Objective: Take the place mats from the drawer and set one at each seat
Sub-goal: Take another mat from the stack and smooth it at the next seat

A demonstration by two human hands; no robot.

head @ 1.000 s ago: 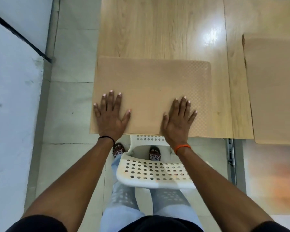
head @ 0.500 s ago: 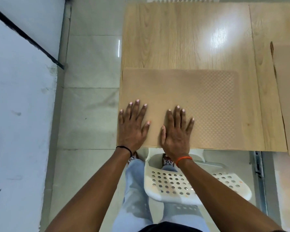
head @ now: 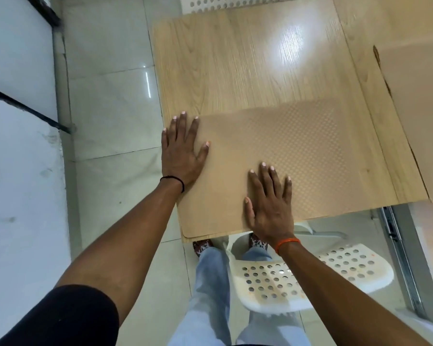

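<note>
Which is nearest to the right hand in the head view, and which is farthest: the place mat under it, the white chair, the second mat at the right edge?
From the right hand:
1. Place mat, directly under the palm.
2. White chair, just below the wrist.
3. Second mat, far right on the table.

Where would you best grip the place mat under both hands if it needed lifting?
The place mat lies flat on the table, so no top grip is possible. Its near-left corner sits right at the table's front edge, beside the left hand and right hand. Probably slide it slightly past that edge, then pinch the overhang from the chair side.
</note>
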